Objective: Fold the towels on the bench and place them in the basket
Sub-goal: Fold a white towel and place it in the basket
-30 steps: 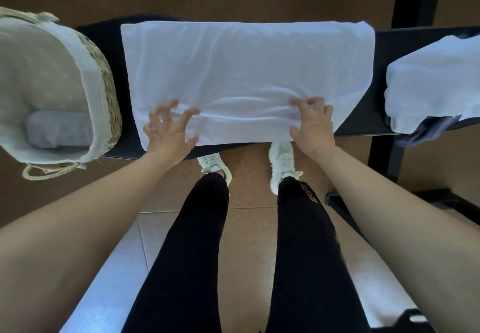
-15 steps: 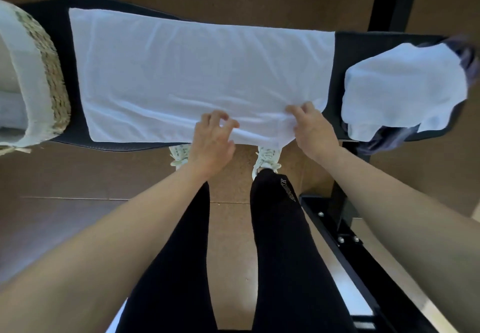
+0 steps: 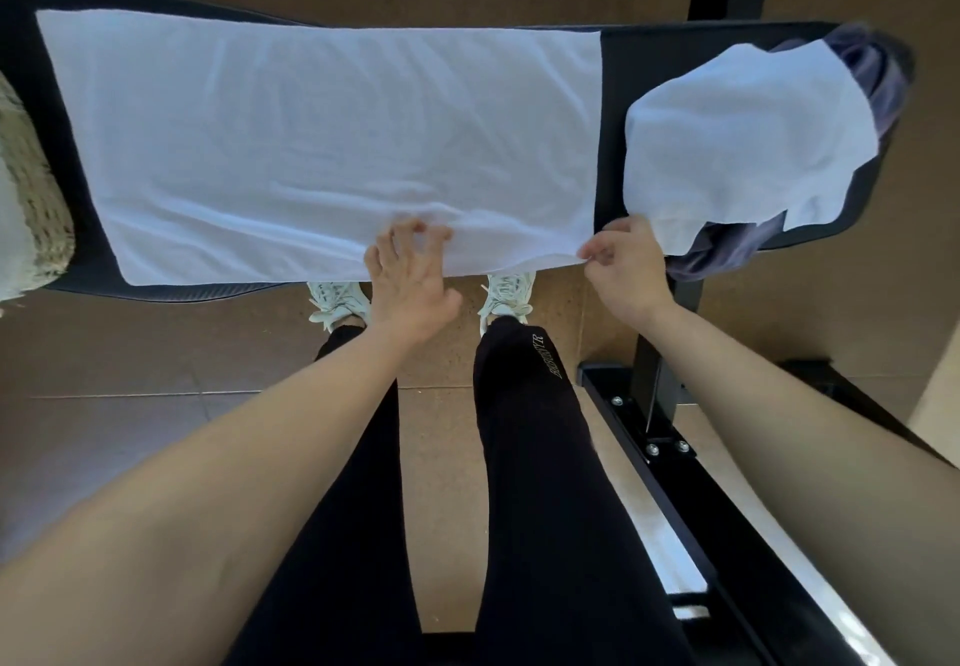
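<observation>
- Towel: a long white rectangle, laid flat along the black bench, soft cotton-looking cloth with shallow wrinkles running toward my hands; its near edge hangs just over the bench's front lip.
- My right hand pinches the towel's near right corner between thumb and fingertips, the corner lifted slightly off the padding. I judge this grip is there to carry that end across for the next fold.
- My left hand sits at the near edge, to the left of the right hand and near the towel's middle, fingers curled and bunching a small ridge of cloth. Whether it truly grips the cloth or only presses it down, I cannot tell. Either way it likely anchors the cloth so it does not slide.
- Just beyond and to the right of the right hand, a second white towel lies crumpled over a dark purple-grey cloth, both draped at the bench's end, waiting.
- Far to the left of the left hand, the basket shows only as a sliver: coarse woven straw wall with a pale lining. Its contents are out of view.
- The bench pad looks smooth and slightly grippy, with rounded edges; the floor below is brown tile.
- Judgement: folding of this towel is at an early stage.
</observation>
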Demonstrator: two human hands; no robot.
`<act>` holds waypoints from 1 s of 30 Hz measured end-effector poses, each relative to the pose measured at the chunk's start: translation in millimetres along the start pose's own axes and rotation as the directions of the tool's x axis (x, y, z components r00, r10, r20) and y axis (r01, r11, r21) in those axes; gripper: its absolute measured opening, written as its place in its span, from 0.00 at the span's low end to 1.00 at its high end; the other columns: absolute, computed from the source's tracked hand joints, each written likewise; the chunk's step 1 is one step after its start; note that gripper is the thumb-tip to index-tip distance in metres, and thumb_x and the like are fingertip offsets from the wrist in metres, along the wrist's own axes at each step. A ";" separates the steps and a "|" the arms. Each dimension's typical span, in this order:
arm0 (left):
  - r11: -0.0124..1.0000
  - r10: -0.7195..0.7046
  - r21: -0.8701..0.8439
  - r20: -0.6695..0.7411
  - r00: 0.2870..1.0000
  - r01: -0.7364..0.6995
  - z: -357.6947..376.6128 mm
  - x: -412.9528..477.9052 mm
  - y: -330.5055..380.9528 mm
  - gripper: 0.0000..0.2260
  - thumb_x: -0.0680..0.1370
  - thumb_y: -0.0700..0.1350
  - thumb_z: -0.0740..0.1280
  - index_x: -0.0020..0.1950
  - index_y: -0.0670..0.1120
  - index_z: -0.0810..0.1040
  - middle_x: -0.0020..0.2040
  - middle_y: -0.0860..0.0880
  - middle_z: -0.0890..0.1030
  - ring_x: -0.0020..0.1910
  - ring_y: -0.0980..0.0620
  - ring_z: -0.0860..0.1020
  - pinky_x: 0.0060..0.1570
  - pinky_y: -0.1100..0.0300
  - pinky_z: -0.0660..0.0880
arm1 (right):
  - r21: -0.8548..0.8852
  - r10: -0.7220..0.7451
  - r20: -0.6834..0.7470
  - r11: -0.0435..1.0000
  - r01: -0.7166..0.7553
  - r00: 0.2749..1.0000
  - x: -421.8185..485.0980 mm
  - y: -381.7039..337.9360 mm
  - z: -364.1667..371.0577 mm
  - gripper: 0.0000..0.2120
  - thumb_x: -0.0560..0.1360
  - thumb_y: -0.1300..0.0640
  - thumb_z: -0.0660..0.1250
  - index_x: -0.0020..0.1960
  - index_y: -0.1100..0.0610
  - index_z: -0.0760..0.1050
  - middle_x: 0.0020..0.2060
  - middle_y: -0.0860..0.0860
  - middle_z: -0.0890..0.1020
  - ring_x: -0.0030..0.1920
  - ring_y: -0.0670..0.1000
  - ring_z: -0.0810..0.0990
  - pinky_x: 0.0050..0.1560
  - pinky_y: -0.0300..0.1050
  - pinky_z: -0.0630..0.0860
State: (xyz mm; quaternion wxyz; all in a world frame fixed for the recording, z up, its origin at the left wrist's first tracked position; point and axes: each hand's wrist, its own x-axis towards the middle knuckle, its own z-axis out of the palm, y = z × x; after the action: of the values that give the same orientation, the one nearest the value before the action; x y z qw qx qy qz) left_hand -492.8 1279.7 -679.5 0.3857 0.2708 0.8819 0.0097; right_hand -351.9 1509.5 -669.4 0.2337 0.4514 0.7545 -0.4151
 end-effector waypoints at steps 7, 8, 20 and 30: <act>0.919 0.263 -0.295 -0.034 0.964 -0.261 -11.9 18.0 56.2 0.23 0.72 0.45 0.71 0.67 0.47 0.75 0.64 0.46 0.75 0.64 0.44 0.71 0.63 0.48 0.72 | 0.511 0.342 0.087 0.791 -0.336 0.936 -2.4 -30.7 6.8 0.10 0.79 0.64 0.64 0.50 0.59 0.84 0.46 0.47 0.81 0.50 0.46 0.80 0.54 0.44 0.82; 0.905 0.275 -0.340 0.013 0.961 -0.254 -12.4 21.0 65.4 0.24 0.74 0.45 0.70 0.69 0.48 0.74 0.66 0.48 0.75 0.66 0.45 0.70 0.64 0.49 0.72 | 0.503 0.345 0.097 0.792 -0.345 0.933 -1.0 -29.6 6.0 0.09 0.79 0.63 0.65 0.49 0.59 0.84 0.44 0.49 0.81 0.47 0.47 0.80 0.51 0.44 0.81; 0.900 0.177 -0.433 0.261 0.949 -0.049 7.0 12.9 77.2 0.12 0.80 0.41 0.64 0.60 0.51 0.81 0.54 0.54 0.82 0.53 0.51 0.79 0.54 0.54 0.77 | 0.220 0.240 0.067 0.943 -0.249 0.969 2.8 -26.6 -17.6 0.07 0.79 0.60 0.65 0.45 0.52 0.80 0.43 0.54 0.84 0.44 0.57 0.85 0.49 0.50 0.84; 0.832 -0.088 -0.554 -0.149 0.985 -0.009 -30.6 58.7 85.5 0.17 0.77 0.43 0.68 0.66 0.49 0.78 0.60 0.48 0.77 0.61 0.46 0.74 0.58 0.49 0.75 | 0.081 -0.038 -0.271 0.995 0.062 0.962 114.6 -106.7 -63.8 0.19 0.77 0.53 0.73 0.65 0.57 0.75 0.48 0.48 0.78 0.51 0.50 0.78 0.57 0.45 0.77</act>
State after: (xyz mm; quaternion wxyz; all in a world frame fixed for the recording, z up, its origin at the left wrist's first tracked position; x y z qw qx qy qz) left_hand -506.2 1387.0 -678.3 0.3717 0.1276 0.8762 0.2788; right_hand -499.2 1592.3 -673.6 0.0984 0.4944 0.7713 -0.3886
